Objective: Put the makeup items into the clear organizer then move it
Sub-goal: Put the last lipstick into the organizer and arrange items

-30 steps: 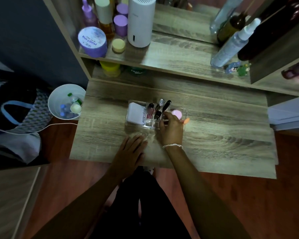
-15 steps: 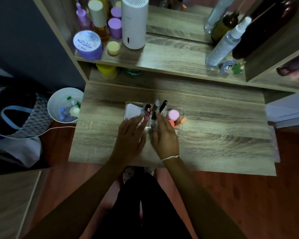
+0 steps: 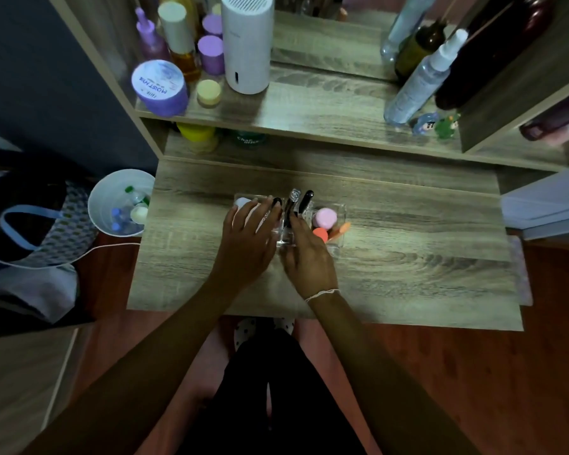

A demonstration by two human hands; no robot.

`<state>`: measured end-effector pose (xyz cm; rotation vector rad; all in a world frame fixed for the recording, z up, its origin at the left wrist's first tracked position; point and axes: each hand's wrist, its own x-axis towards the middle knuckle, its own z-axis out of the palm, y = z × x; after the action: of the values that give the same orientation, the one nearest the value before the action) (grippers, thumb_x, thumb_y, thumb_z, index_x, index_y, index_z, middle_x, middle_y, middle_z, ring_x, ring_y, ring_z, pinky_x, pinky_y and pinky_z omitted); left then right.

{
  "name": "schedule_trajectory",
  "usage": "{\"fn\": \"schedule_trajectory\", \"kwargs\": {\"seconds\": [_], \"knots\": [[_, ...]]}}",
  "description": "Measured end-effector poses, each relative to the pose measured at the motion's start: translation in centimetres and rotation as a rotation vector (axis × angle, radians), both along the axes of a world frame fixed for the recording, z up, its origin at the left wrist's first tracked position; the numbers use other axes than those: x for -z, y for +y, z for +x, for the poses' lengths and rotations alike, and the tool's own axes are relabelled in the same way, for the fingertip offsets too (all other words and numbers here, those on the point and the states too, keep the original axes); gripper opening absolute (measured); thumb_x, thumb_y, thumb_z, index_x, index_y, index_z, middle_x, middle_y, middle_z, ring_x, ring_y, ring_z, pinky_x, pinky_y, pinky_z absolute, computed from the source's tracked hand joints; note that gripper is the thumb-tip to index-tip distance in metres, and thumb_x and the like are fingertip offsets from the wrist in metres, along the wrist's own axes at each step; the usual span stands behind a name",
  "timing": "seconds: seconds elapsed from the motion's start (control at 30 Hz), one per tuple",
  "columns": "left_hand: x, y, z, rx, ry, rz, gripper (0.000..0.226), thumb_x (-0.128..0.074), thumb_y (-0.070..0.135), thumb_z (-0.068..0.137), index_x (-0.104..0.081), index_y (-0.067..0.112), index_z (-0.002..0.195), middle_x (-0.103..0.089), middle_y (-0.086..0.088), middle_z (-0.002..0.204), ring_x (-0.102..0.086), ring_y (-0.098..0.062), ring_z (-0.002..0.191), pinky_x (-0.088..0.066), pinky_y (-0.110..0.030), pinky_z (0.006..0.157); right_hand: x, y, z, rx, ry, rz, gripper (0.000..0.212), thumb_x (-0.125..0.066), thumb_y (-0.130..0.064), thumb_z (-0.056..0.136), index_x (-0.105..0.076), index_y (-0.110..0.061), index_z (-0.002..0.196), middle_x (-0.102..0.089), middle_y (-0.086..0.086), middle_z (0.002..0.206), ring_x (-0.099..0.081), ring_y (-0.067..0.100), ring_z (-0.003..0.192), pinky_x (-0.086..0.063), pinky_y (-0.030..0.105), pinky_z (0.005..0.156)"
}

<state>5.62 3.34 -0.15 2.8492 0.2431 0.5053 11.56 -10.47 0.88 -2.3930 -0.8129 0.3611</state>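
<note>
Resting on the clear organizer (image 3: 337, 224), left hand (image 3: 247, 244) fingers spread, right hand (image 3: 309, 257) fingers loosely extended, gripping nothing

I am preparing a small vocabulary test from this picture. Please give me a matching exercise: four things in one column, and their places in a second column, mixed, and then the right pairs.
Things:
1. pink round sponge
2. white cylinder device
3. white bucket
4. small green figure

Places:
A. on the floor, left of the table
B. inside the clear organizer
C. right part of the shelf
D. left part of the shelf, beside purple jars

Pairs: 1-B, 2-D, 3-A, 4-C
</note>
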Motion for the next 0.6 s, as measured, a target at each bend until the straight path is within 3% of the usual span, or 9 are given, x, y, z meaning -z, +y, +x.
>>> {"fn": "schedule_trajectory", "kwargs": {"seconds": [0.6], "knots": [[-0.14, 0.19, -0.03, -0.001, -0.004, 0.026, 0.049, -0.057, 0.024, 0.087, -0.052, 0.006, 0.132, -0.055, -0.017, 0.135, -0.046, -0.033, 0.125, -0.038, -0.050, 0.103, 0.33, -0.50, -0.06, -0.011, -0.012, 0.023, 0.064, -0.055, -0.006, 0.089, -0.028, -0.012, 0.147, -0.042, 0.015, 0.148, -0.046, 0.029, 0.131, -0.045, 0.039, 0.102]]}}
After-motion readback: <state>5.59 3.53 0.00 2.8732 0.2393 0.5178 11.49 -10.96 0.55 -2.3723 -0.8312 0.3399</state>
